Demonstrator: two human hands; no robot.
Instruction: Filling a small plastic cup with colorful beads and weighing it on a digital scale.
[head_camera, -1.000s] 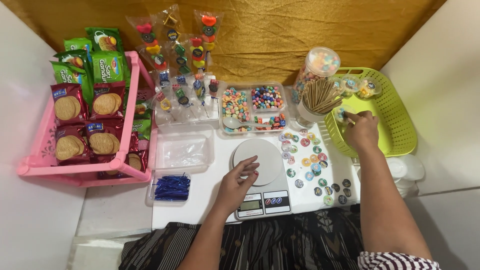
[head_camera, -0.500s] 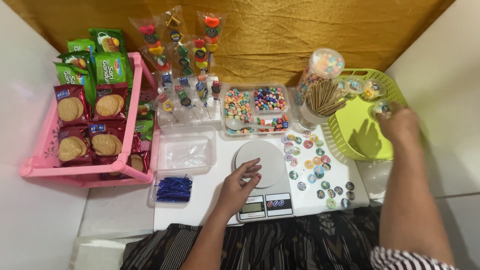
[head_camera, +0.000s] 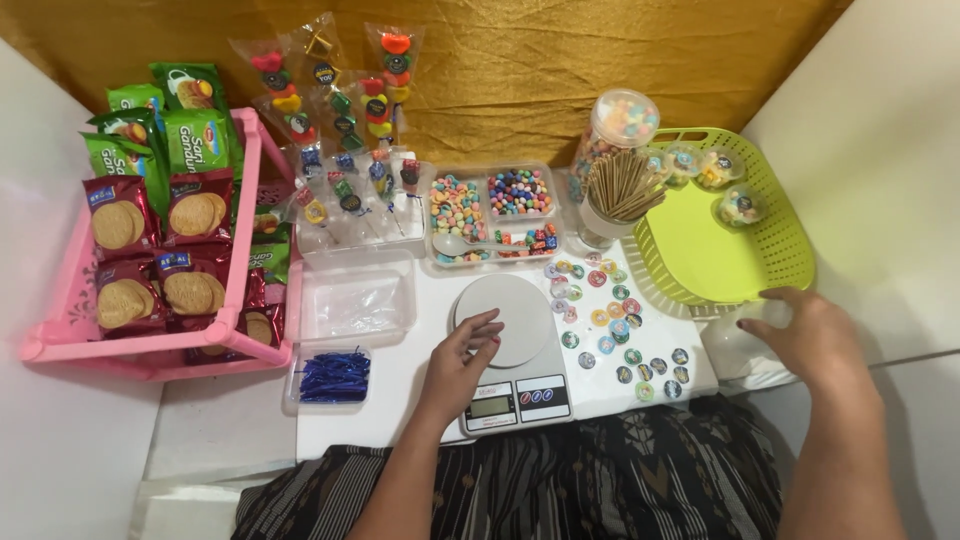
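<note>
Landmark: the white kitchen scale (head_camera: 507, 345), at the near middle of the white table (head_camera: 400, 400); every place below is told from it.
Pink rack (head_camera: 150, 345): far left of the scale, holding red and green biscuit packets.
Blue twist ties (head_camera: 333, 375): in a small clear tray just left of the scale, near the table's front edge.
Clear tub (head_camera: 355, 300): left of the scale and behind the twist ties; nothing can be made out inside it.
Candy skewers (head_camera: 340, 120): behind and left of the scale, wrapped in clear film, standing upright against the yellow cloth.
Left hand (head_camera: 462, 362): resting on the scale's left front corner, fingers loosely apart, fingertips touching the round platform, clamped on nothing.
Candy tray (head_camera: 495, 215): directly behind the scale, with compartments of coloured sweets.
Round stickers (head_camera: 610, 320): scattered flat just right of the scale.
Stick cup (head_camera: 615, 200): behind and right of the scale, wooden sticks fanning upward beside a tall candy jar (head_camera: 615, 130).
Green basket (head_camera: 725, 260): well right of the scale, tilted, a few small filled cups at its far edge.
Right hand (head_camera: 805, 335): far right of the scale, fingers spread and slightly curled over a pale lidded container (head_camera: 725, 345) at the basket's near rim; whether it grips cannot be told.
Key relation: the container lies under and left of the right fingertips, on the scale's side of them; the right hand is by far the nearer.
</note>
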